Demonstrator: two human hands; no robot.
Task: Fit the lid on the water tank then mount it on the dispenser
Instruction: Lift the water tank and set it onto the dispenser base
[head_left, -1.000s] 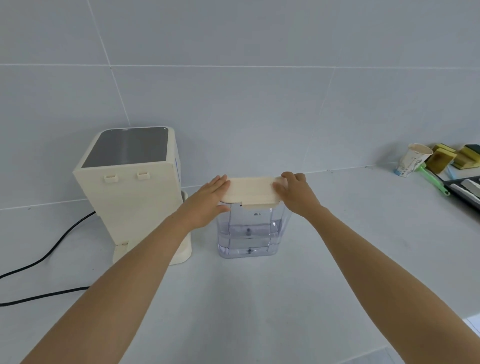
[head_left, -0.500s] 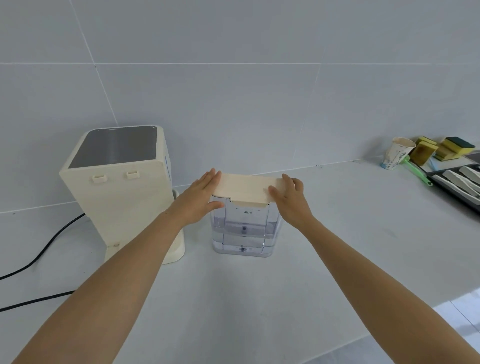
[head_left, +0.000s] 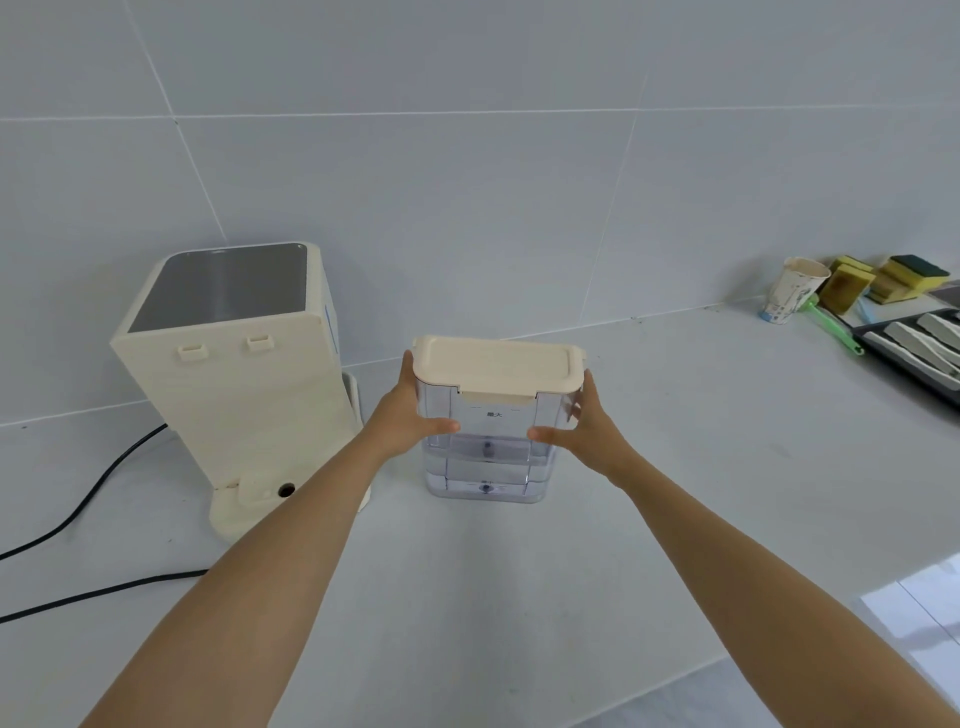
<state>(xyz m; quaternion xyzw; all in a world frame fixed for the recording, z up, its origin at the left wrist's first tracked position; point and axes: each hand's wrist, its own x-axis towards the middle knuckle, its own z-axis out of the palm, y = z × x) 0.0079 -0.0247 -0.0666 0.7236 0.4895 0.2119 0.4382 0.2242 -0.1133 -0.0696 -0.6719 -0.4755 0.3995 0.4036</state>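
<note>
A clear plastic water tank (head_left: 485, 467) with some water in it stands on the white counter, right of centre. A cream lid (head_left: 498, 364) sits flat on top of it. My left hand (head_left: 408, 410) grips the tank's left side just under the lid, thumb across the front. My right hand (head_left: 584, 423) grips its right side the same way. The cream dispenser (head_left: 234, 395) stands to the left, its back facing me, with two small clips near its top and a low base plate with a dark hole.
Two black cables (head_left: 88, 499) run off the counter (head_left: 519, 597) to the left of the dispenser. At the far right are a paper cup (head_left: 795, 291), yellow sponges (head_left: 883, 278), a green-handled tool (head_left: 831, 325) and a dark tray (head_left: 914, 343). A tiled wall stands behind.
Both hands have slid from the lid's ends down onto the tank's sides. The lid now lies level on the tank.
</note>
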